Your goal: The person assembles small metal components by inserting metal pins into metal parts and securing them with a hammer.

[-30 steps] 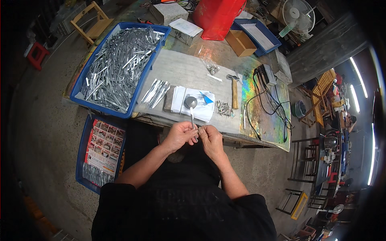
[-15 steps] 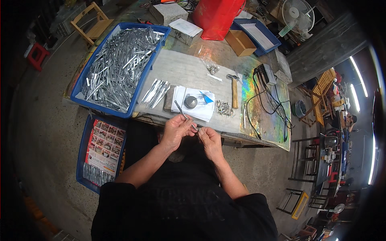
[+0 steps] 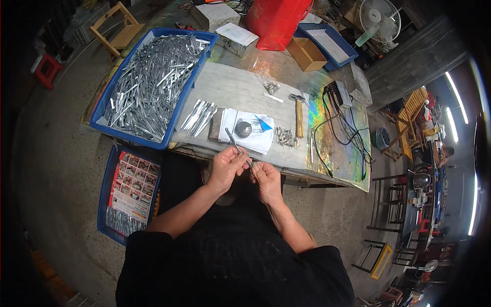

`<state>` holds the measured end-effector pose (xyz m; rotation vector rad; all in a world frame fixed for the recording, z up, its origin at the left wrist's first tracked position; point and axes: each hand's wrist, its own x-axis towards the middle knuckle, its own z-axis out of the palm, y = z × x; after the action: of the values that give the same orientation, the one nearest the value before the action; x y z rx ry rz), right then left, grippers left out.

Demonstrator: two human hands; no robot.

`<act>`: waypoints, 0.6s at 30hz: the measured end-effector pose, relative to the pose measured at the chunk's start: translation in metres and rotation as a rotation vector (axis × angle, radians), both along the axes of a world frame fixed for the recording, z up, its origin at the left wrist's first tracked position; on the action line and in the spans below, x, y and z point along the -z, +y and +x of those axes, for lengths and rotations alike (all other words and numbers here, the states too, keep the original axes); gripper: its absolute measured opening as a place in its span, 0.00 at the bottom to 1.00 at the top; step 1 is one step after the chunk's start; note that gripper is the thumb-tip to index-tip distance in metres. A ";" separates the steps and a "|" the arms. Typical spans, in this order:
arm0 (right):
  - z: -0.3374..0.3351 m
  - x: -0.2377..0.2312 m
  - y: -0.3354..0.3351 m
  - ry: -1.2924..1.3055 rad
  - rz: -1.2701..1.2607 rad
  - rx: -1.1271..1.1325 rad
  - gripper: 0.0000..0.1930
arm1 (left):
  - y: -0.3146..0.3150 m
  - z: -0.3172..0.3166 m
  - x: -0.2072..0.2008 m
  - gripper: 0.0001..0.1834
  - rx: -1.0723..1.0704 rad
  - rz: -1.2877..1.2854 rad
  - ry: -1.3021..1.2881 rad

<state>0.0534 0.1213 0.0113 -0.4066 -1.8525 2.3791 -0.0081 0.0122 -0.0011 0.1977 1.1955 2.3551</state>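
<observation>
In front of my body, just off the table's near edge, my left hand pinches a thin grey metal strip. The strip's upper end points away toward the table. At its lower end my right hand is closed, thumb against fingers; what lies between those fingertips is too small to tell. Just beyond the hands, a dark round metal piece rests on white paper sheets over a stone block. Several shiny metal strips lie left of the block, and a pile of small metal parts sits right.
A large blue tray heaped with metal strips stands at left, above a lower blue tray. To the right lie a hammer and black cables. A red bag and cardboard box stand at the back.
The strip's upper end has shifted slightly right and tilted a little. Both hands stay closed in nearly the same place.
</observation>
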 end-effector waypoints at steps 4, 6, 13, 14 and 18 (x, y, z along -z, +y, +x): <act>-0.003 0.007 0.001 0.048 -0.132 0.015 0.09 | 0.001 0.001 -0.003 0.03 -0.048 -0.035 0.037; -0.005 0.008 -0.001 0.043 -0.130 0.023 0.09 | 0.001 0.001 -0.001 0.04 -0.066 -0.058 0.060; -0.015 0.016 -0.001 0.062 -0.143 0.022 0.08 | -0.003 -0.002 -0.007 0.04 -0.123 -0.095 0.022; -0.017 0.017 -0.001 0.065 -0.145 0.022 0.08 | -0.003 -0.004 -0.007 0.04 -0.123 -0.097 0.025; -0.019 0.020 -0.005 0.053 -0.154 0.010 0.09 | -0.006 -0.007 -0.003 0.03 -0.137 -0.059 -0.019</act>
<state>0.0344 0.1163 -0.0089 -0.3611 -1.6473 2.5087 -0.0151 0.0065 0.0019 0.0756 1.3048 2.4290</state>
